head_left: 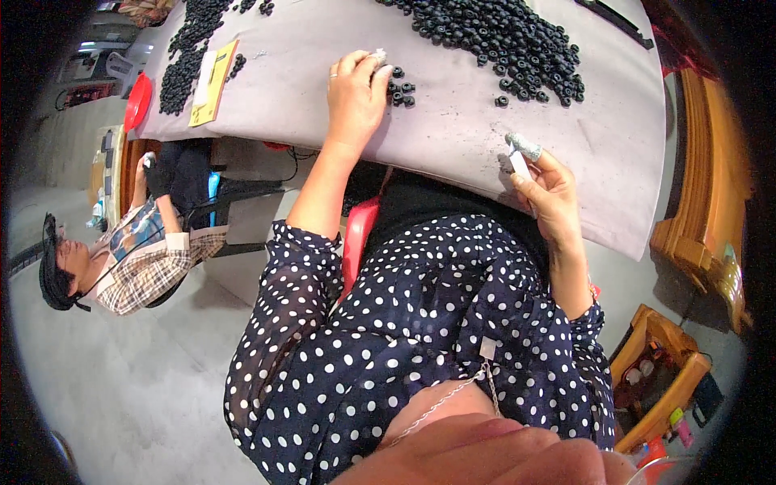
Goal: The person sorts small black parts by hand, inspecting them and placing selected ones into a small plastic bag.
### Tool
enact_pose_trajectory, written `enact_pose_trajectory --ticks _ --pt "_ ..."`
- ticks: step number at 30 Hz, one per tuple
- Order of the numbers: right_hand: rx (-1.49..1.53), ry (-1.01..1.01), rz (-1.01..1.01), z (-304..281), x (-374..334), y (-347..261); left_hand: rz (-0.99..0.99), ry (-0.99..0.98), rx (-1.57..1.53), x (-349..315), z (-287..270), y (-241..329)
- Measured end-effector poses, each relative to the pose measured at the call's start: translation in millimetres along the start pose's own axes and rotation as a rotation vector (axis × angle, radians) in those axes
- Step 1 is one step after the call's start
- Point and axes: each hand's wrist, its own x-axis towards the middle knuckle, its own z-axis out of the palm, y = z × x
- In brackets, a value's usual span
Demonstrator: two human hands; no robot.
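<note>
My left hand [356,93] rests on the grey cloth-covered table [453,137], fingertips taped, touching a small cluster of black rubber rings [402,90]. A large heap of the same black rings [493,36] lies further back on the table. My right hand [550,194] is held near the table's front edge, fingers closed around a small white stick-like tool [521,158] with a taped tip. My dark polka-dot sleeves run up from the lower part of the view.
Another heap of black rings [187,44] and a yellow card [212,81] lie at the table's left end, by a red dish [137,101]. A person in a plaid shirt [145,259] sits to the left. A wooden crate [659,376] stands on the floor at right.
</note>
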Motion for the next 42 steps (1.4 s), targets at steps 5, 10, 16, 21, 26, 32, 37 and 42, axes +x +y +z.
enact_pose_trajectory --ticks 5,10,16,21,26,32,37,42 --pt "0.021 0.05 -0.092 -6.9 4.6 -6.3 0.109 -0.228 -0.357 2.6 18.8 75.9" --pt "0.023 0.214 -0.194 -13.2 10.6 -3.8 0.105 -0.483 -0.348 30.3 41.6 114.4" --pt "-0.102 0.175 -0.211 -16.7 13.3 -0.9 0.128 -0.521 -0.344 20.7 49.4 118.2" --pt "-0.104 0.131 -0.157 -16.9 12.8 0.8 0.184 -0.391 -0.404 6.0 47.9 115.0" --pt "-0.077 0.149 -0.167 -11.8 8.1 -3.2 -0.495 -0.59 -1.188 -7.8 24.7 119.3" --pt "0.012 0.011 -0.12 -2.5 -0.6 -8.1 -1.032 -0.64 -1.689 -24.9 2.3 121.2" --pt "-0.003 -0.049 -0.089 0.3 -0.2 -5.0 -1.093 -0.643 -1.751 -25.1 3.4 120.2" --pt "0.036 -0.115 -0.076 -3.5 3.6 -3.1 -1.166 -0.616 -1.783 -28.2 0.2 128.2"
